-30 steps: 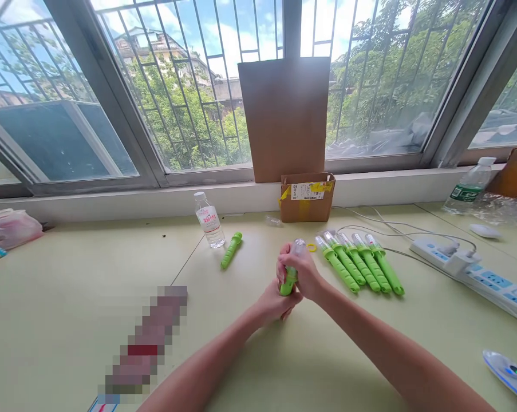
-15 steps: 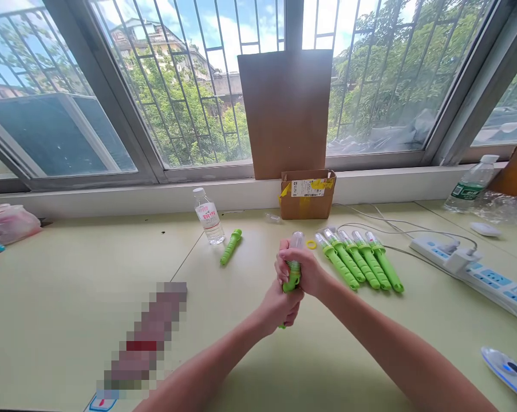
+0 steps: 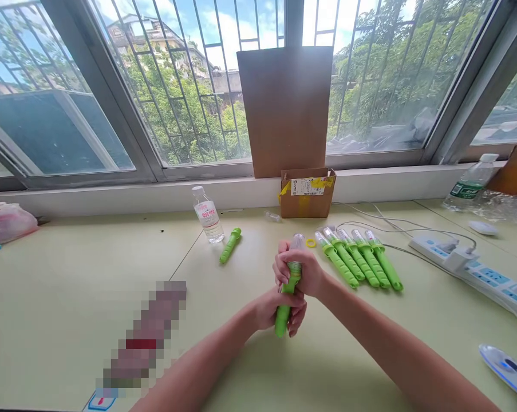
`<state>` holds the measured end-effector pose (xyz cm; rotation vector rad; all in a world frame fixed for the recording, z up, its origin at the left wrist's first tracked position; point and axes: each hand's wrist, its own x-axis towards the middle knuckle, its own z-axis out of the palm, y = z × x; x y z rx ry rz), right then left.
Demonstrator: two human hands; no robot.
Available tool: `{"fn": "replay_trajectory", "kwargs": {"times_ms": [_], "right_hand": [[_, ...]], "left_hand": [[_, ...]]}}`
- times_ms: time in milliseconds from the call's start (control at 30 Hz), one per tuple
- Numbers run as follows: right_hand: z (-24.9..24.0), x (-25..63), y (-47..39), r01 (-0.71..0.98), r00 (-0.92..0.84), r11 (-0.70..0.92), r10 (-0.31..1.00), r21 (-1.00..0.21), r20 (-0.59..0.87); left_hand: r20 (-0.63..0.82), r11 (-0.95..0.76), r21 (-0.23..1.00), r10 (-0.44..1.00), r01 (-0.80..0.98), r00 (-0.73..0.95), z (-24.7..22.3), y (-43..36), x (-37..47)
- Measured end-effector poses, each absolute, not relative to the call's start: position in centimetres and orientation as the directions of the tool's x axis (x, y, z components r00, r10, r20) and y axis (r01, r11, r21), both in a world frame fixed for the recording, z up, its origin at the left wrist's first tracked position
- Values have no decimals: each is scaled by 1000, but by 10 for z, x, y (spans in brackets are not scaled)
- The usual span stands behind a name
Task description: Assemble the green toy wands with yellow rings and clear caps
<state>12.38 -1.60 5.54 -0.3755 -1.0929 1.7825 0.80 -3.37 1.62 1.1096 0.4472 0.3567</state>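
Observation:
In front of me, my two hands are closed round one green plastic stick [image 3: 283, 320] with a clear tubular cap. My left hand [image 3: 270, 309] grips the green handle low down, and its bottom end sticks out below the fingers. Higher up, my right hand [image 3: 306, 270] wraps the joint between the handle and the clear cap [image 3: 298, 241], whose tip shows above the fingers. The stick stands nearly upright, leaning slightly. Just past my right hand lies a yellow ring [image 3: 311, 243]. Several capped green sticks [image 3: 361, 260] lie side by side to the right.
Left of my hands lie a capless green stick [image 3: 230, 246] and a water bottle [image 3: 208, 215]. Behind stand a cardboard box [image 3: 307, 197] and a brown board [image 3: 286, 114] against the window. A power strip [image 3: 481, 269] with cables is at right. A small clear piece [image 3: 272, 216] lies near the box.
My left hand has shifted its grip on the handle, with its fingers loosened and more of the green lower end showing. My right hand stays round the cap joint.

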Motion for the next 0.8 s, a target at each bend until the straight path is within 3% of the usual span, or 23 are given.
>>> {"fn": "replay_trajectory", "kwargs": {"times_ms": [100,300,433,533,600,667,800], "right_hand": [[59,128,-15,-593,-550,-222,814,-774,187],[59,125,-11,-581,-367,-60,909,-812,195],[54,116,-11,-496,-92,113,979,-861,181],[47,109,-11,-401,109,219,976,-890,191],[43,107,-11,-360,140,258,965,-897,221],[42,107,-12,-371,65,249,968,-895,242],[47,115,-13,-507,-255,72,939,-859,229]], "left_hand": [[-222,545,838,391,-29,893,20,-38,9],[-296,329,943,783,39,546,21,-38,21],[-118,62,980,945,187,304,18,-34,24],[59,-113,949,981,296,185,14,-28,21],[89,-151,947,971,284,222,11,-24,18],[52,-130,973,928,189,369,9,-22,15],[-155,181,983,726,31,670,12,-25,9]]}}
